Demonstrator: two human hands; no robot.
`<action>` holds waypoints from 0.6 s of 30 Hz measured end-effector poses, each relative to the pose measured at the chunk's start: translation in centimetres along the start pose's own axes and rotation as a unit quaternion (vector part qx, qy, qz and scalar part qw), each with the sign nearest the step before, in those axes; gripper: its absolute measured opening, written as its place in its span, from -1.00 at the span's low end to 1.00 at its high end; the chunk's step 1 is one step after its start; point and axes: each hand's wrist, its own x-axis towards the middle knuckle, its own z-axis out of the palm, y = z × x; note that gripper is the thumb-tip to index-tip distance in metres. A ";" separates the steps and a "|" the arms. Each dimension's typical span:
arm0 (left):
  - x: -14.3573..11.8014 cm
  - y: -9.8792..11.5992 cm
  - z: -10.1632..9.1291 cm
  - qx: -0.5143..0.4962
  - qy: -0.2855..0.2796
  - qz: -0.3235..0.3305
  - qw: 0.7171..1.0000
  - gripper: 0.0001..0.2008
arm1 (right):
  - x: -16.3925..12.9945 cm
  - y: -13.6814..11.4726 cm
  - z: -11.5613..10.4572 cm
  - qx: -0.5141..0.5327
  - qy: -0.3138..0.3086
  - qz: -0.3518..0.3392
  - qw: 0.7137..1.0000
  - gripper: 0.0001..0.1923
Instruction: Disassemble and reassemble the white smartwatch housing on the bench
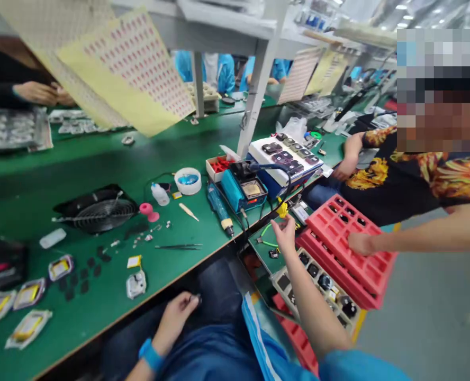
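Beside the bench edge, right hand (pixel 286 233) is hovering, fingers spread, just above the red compartment tray (pixel 348 248). Left hand (pixel 178 313) is resting in the lap, fingers curled, pinching a small dark part (pixel 196 298). A co-worker's hand (pixel 361 244) is touching that tray.

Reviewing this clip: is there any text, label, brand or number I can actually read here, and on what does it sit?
None can be read.
Hanging yellow sticker sheet: rows of red marks, too small to read.
Blue soldering station: no legible brand or display.
Red trays under the co-worker's hand: no visible lettering.
Right hand and left hand: no printed item visible.
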 end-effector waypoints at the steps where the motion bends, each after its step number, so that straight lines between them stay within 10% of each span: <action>1: 1.4 0.0 1.1 -0.027 -0.007 -0.015 0.999 -0.38 | 1.0 0.6 0.1 -0.004 -0.011 0.008 1.000 -0.66; 10: 6.0 -2.0 4.2 -0.224 0.023 -0.108 0.968 -0.63 | 3.2 1.8 0.3 -0.005 -0.001 0.041 0.999 -0.64; 18: 6.4 -4.2 -0.1 -0.232 0.107 -0.115 0.960 -0.88 | -2.7 -3.0 -5.0 0.093 0.087 -0.006 0.992 -0.46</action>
